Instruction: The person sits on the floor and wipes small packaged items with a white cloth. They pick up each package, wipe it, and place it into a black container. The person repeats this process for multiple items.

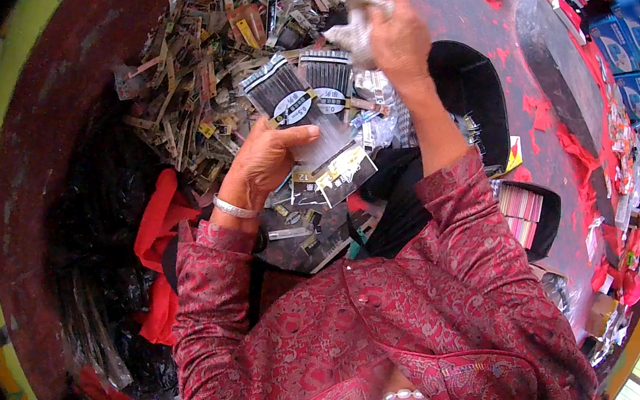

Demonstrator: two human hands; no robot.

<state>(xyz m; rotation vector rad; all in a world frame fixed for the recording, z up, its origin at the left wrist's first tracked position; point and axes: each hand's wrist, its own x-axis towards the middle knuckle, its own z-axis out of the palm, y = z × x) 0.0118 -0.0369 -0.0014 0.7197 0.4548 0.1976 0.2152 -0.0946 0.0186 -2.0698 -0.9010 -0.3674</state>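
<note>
Packets [303, 95] of thin black sticks in clear wrap sit side by side, pinched in the left hand [268, 158]. The right hand [395, 40] squeezes a crumpled wrapper [356, 25].

Clear striped packets [305, 99], blue boxes [631, 41]

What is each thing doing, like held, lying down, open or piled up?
Left hand: closed on the clear packets.
Clear packets: held, fanned out, sealed.
Right hand: raised, gripping the crumpled wrapper.
Crumpled wrapper: scrunched, held.
Heap of small packets: loose, piled on the table.
Black box: open, holding pink strips.
</note>
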